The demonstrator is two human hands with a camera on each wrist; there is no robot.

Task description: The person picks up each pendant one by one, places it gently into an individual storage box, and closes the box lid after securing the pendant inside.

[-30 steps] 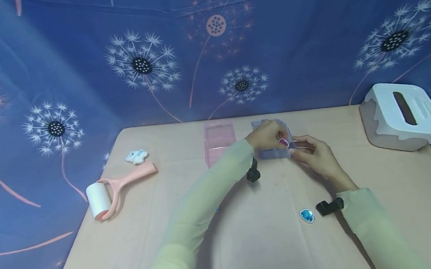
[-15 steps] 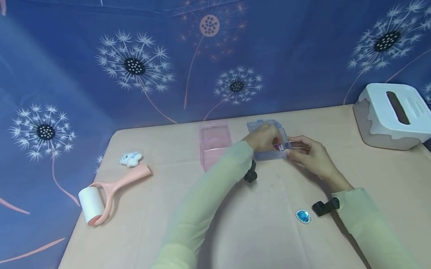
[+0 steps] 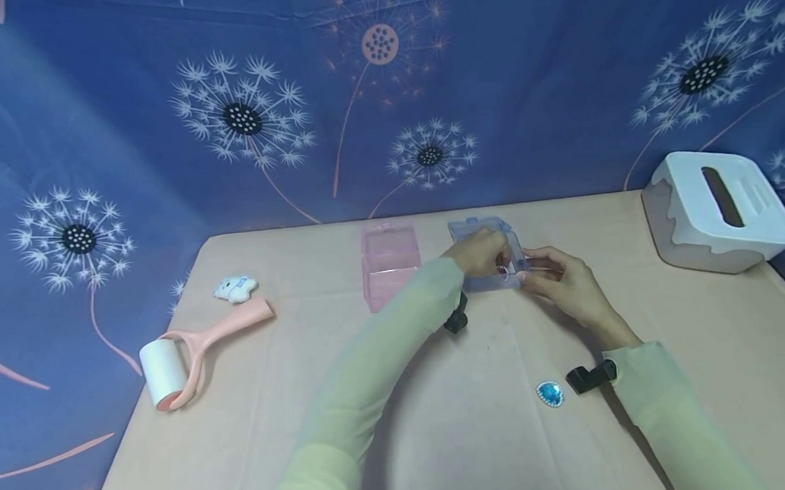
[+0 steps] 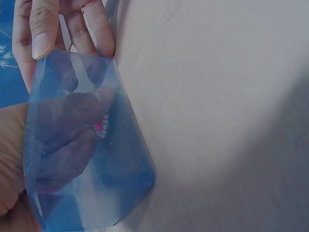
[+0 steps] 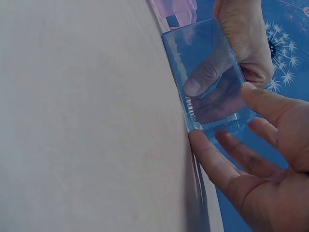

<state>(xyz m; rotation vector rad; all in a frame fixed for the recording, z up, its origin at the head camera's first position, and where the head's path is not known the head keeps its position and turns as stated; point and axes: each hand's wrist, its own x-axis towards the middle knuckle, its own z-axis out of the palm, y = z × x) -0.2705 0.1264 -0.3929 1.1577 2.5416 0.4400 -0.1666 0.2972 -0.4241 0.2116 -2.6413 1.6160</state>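
Note:
A see-through blue plastic box point(image 3: 489, 283) with an open top lies near the table's back edge. Reaching inside it, my left hand point(image 3: 480, 253) pinches a pink-red gem with a silver beaded rim point(image 3: 502, 269). Through the blue wall in the left wrist view, the gem point(image 4: 100, 128) shows low beside the thumb, partly covered by fingers. On the box's right end, my right hand point(image 3: 573, 284) grips the wall; in the right wrist view its fingers point(image 5: 207, 150) and thumb are at two corners. A blue teardrop gem with a beaded rim point(image 3: 549, 394) lies nearer the front.
Left of the blue box is a see-through pink compartment box point(image 3: 388, 263), partly behind the left sleeve. Farther left lie a pink-handled lint roller point(image 3: 202, 348) and a small white-and-blue animal figure point(image 3: 235, 289). A white-lidded tissue box point(image 3: 720, 209) stands at the back right.
My left hand has lowered the pink-red gem deeper into the blue box. The right hand keeps its grip on the box's end. The head view has shifted slightly.

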